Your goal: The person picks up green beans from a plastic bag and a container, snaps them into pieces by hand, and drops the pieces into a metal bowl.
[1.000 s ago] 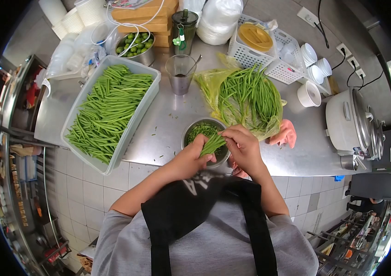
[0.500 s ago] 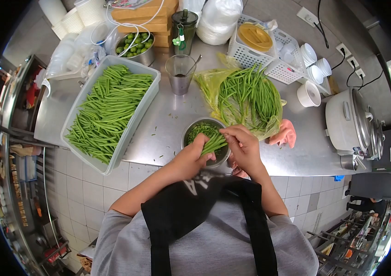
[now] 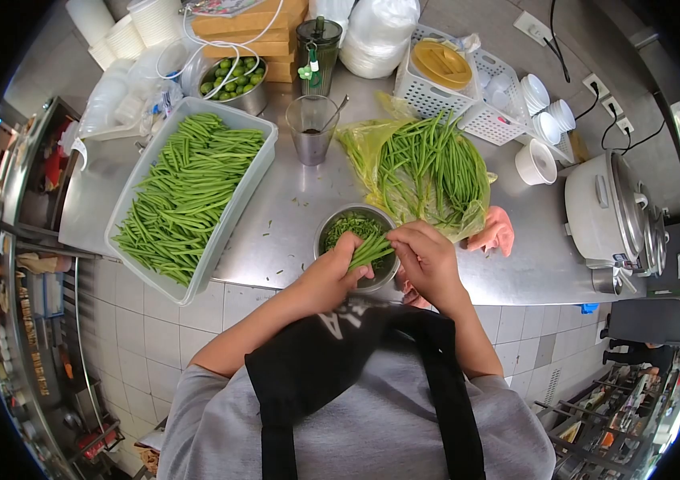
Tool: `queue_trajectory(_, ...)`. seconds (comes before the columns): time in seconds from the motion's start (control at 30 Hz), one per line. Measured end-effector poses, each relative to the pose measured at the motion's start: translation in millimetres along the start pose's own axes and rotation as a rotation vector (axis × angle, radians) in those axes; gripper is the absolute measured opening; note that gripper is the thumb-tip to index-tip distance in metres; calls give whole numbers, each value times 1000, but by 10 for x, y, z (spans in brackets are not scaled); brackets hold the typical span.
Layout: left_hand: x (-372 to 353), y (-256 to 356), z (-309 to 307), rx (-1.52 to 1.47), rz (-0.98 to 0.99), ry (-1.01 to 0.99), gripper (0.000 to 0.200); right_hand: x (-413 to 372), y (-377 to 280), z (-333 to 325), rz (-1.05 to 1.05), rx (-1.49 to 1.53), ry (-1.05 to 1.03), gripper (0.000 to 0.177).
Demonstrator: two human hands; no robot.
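My left hand (image 3: pixel 329 277) is wrapped round a small bunch of green beans (image 3: pixel 372 250), held slanted over a round metal bowl (image 3: pixel 321 238). At the upper right end of the bunch, my right hand (image 3: pixel 431 260) is closed in a pinch on the bean tips. Small green bean trimmings (image 3: pixel 346 228) lie in the bowl beneath. Beyond my right hand, a yellow plastic bag (image 3: pixel 360 164) lies open with many long beans (image 3: pixel 436 168) in it. To the left, a translucent plastic tub (image 3: pixel 253 178) is full of green beans (image 3: pixel 188 188).
A plastic cup (image 3: pixel 312 132) with a spoon stands behind the bowl. Near the bag lies a pink cloth (image 3: pixel 493 230). A metal pot of green limes (image 3: pixel 236 78), white baskets (image 3: pixel 437 88) and a large white cooker (image 3: pixel 596 208) stand around the steel table (image 3: pixel 276 232).
My right hand has shifted very slightly to the right and down at the bean tips. The left hand keeps its hold on the bunch, nearly still.
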State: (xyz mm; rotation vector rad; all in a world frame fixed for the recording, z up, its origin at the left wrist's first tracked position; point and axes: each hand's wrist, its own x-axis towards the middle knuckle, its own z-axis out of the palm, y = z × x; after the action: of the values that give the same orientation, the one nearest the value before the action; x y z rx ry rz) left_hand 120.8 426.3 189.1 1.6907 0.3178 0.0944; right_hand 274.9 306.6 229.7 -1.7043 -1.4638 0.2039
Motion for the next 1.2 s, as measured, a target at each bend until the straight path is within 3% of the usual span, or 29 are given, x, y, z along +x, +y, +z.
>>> queue_trajectory(0.13,6,27,3,40,-17,6,24,-30,2,69,90,101,38,11)
queue_trajectory(0.23,-5,19,13,131,-9,32,26,-80,7,108,583,681,110,10)
queue_trajectory(0.33,-14,-40,23,252,40,80,28,-75,26,113,449,644,186,11)
queue_trajectory(0.43,-23,-3,20,366,58,129,32,19,-133,19,92,94,121,14)
queue_trajectory(0.53,-19,7,11,399,52,146,32,4,-35,11,-166,-205,29,17)
queue_trajectory(0.63,-23,16,3,421,44,151,30,-8,13,39,-213,-279,38,20)
queue_trajectory(0.73,-22,-9,12,471,48,158,35,-45,20,152,-109,-138,112,15)
queue_trajectory(0.83,-39,48,11,538,58,173,35,-108,-14,207,306,384,82,10)
queue_trajectory(0.93,-46,62,15,598,86,202,36,-102,-43,235,372,577,151,8)
queue_trajectory(1.03,-61,58,12,646,113,228,35,-68,30,173,309,481,177,12)
queue_trajectory(1.2,-74,79,11,761,205,271,34,3,-109,60,52,-17,21,22)
